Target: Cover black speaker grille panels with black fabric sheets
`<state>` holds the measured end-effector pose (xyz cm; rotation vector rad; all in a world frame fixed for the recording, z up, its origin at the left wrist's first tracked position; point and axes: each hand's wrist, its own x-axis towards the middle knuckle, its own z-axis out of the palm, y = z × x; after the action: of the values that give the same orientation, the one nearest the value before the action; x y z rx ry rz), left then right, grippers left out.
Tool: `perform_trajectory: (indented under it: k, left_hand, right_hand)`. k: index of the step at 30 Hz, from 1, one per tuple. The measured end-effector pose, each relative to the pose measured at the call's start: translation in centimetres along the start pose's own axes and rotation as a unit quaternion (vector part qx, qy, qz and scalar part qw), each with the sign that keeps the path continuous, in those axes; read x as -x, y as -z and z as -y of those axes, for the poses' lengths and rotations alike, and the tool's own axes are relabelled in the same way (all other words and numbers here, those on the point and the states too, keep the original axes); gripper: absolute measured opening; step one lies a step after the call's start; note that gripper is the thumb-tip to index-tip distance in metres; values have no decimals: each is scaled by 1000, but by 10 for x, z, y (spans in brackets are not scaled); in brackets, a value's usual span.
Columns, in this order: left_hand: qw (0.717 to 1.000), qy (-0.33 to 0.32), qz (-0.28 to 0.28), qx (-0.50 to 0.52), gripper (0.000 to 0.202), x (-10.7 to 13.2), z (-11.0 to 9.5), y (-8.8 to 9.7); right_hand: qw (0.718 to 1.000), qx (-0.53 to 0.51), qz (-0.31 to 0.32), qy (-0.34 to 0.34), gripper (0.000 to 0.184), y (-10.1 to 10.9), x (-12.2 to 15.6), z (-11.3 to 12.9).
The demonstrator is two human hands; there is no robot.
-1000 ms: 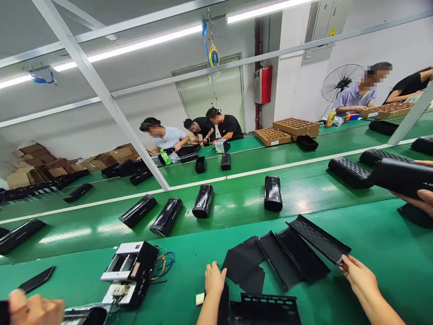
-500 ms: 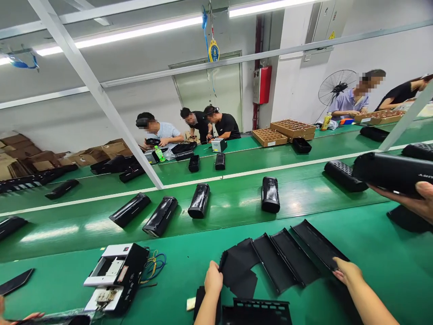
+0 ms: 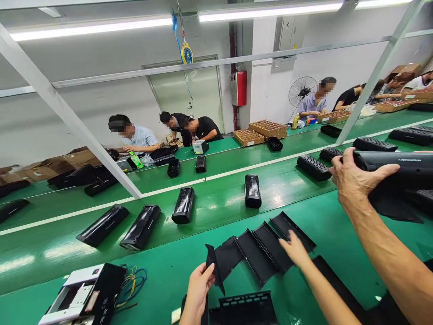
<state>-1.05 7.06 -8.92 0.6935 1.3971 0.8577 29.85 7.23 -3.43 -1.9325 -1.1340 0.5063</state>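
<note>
My left hand (image 3: 203, 276) pinches a thin black sheet (image 3: 214, 270), which stands on edge and bends. Beside it, another flat black sheet (image 3: 230, 255) lies on the green bench. My right hand (image 3: 295, 248) has its fingers stretched out over the row of black panels, holding nothing that I can see. Just beyond its fingertips is the rightmost panel (image 3: 294, 230); the middle panels (image 3: 270, 246) lie to its left, long and shallow with raised edges. A slotted black part (image 3: 246, 307) sits at the bottom, close to my left forearm.
At right, a co-worker's hand (image 3: 353, 176) grips a black casing (image 3: 395, 167) above the bench, its forearm close to mine. Several black housings (image 3: 182, 205) rest on the green conveyor (image 3: 216, 203). A white-and-black machine (image 3: 88, 293) with cables stands at lower left.
My left hand has raised the sheet from the others. My right hand has come off the rightmost panel and moved left. The co-worker's casing and arm reach further into view; my view has turned right.
</note>
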Motion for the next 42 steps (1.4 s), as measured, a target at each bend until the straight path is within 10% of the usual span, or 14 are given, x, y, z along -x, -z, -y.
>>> perform_trajectory:
  k: [5,15,25,32,42]
  left_hand:
    - [999,-27,25,-30,38,19,8,-36]
    - [997,-44,63,-7,47,38,16,-46]
    - [993,-61,83,-50,42,43,5,-30]
    - [992,-39,-36,112,33,15,9,1]
    - [987,9,-145,-75,28,-42,60,31]
  right_hand:
    - [954,-121,258,89,19,-90,95,4]
    - [929,-162,307,124,19,-91,113,18]
    - [934,-218,267,95,30,-88,112,7]
    - [935,-318,157,-14,32,-93,101,-16]
    - [908,-387,18,-159,49,-86,59,-84]
